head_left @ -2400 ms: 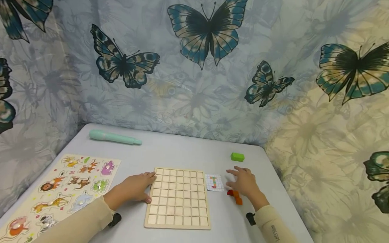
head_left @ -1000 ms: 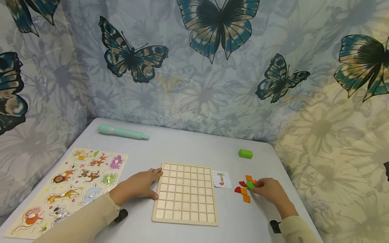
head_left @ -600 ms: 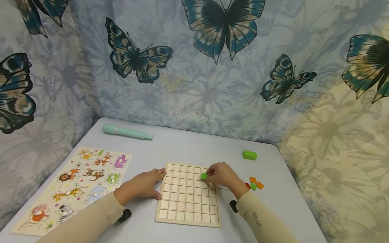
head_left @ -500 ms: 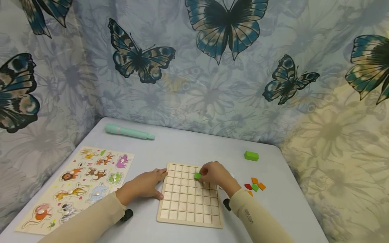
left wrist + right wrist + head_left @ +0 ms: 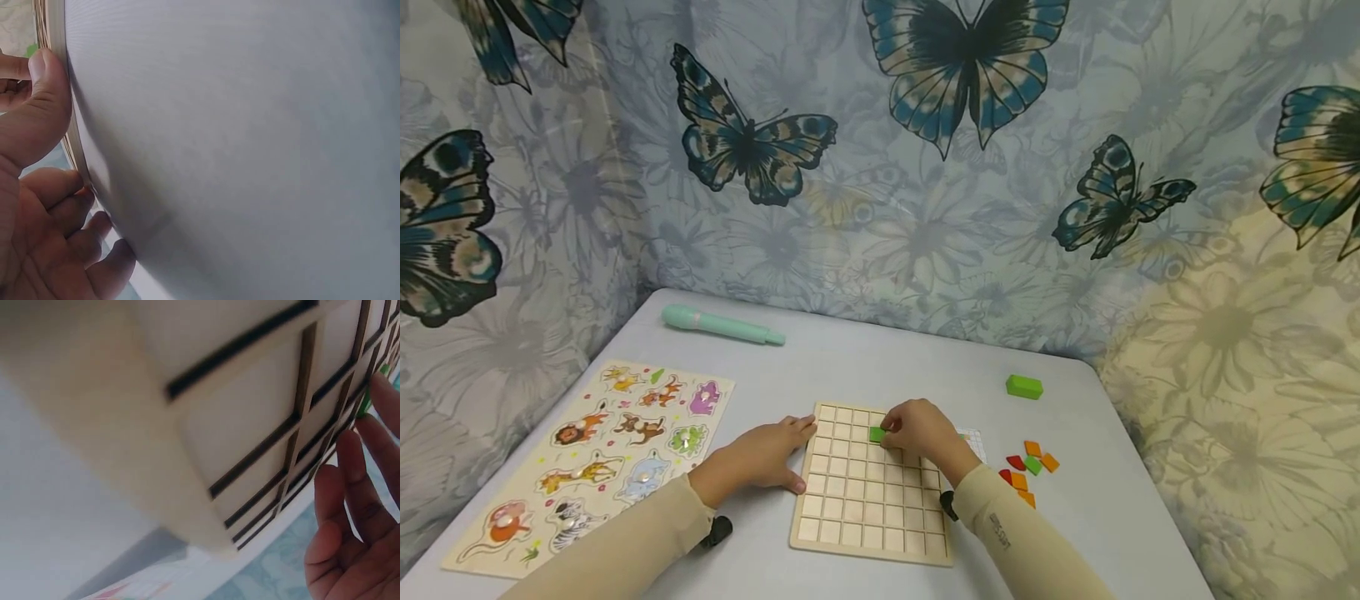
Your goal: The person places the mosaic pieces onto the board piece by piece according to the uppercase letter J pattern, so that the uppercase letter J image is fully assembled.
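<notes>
Between thumb and fingertips my right hand [image 5: 923, 430] pinches a small green square tile [image 5: 876, 435] over the upper rows of a wooden grid board [image 5: 842, 510]. The right wrist view shows the tile's green edge [image 5: 364, 404] at the fingertips, right at the grid's cells. My left hand [image 5: 754, 458] rests against the board's left side, its thumb and fingertips on the frame. Seen from the left wrist, the thumb lies along the board's wooden edge [image 5: 57, 28]. A gridded pattern card [image 5: 973, 442] is partly hidden behind my right hand and wrist.
Several loose tiles, among them an orange one [image 5: 1049, 462] and a red one [image 5: 1016, 462], lie right of the board. Farther back is a green block [image 5: 1025, 387]. An animal puzzle board [image 5: 597, 417] lies at left, and a mint-green pen-shaped object [image 5: 722, 325] near the back edge.
My right hand has picked a green tile from the pile at right and carried it left onto the board's upper rows. The piled tiles are spread apart. My left hand stays at the board's edge.
</notes>
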`<state>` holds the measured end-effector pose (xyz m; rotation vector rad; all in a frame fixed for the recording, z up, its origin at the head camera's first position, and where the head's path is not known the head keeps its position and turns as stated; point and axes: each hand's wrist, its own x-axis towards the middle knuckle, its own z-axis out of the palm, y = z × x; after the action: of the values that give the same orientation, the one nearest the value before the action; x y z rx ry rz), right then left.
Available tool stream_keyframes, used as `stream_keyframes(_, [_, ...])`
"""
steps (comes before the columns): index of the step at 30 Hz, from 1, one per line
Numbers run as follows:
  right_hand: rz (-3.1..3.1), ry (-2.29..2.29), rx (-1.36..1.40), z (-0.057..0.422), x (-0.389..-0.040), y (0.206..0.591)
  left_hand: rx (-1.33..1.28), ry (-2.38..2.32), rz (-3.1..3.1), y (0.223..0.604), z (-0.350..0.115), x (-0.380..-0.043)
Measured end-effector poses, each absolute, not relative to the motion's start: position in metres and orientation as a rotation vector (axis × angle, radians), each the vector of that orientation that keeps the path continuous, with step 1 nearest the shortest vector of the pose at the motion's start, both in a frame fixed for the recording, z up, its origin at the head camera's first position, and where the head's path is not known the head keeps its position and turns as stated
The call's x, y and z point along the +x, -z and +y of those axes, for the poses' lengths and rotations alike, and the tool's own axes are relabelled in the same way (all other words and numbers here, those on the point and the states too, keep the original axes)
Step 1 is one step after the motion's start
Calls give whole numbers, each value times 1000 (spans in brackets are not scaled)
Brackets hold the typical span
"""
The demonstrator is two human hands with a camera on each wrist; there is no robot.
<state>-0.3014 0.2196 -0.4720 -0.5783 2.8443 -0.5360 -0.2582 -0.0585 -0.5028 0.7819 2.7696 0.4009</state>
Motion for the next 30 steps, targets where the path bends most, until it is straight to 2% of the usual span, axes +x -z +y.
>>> stream_keyframes(7, [2852, 462, -572, 216, -298, 469, 765, -432, 2762, 500, -61, -257])
stream_keyframes(11, [2874, 539, -523, 238, -294, 469, 757, -440, 2754, 500, -61, -255])
stream_keyframes(23, [2984, 490, 21, 425, -266, 457, 763, -420, 2738, 502, -56, -254])
stream_keyframes(27, [2945, 474, 132, 462, -255, 462, 780, -395, 2746, 501, -58, -258])
stream_keyframes(30, [2911, 480, 181, 471, -253, 466, 793, -404, 2736, 500, -59, -259])
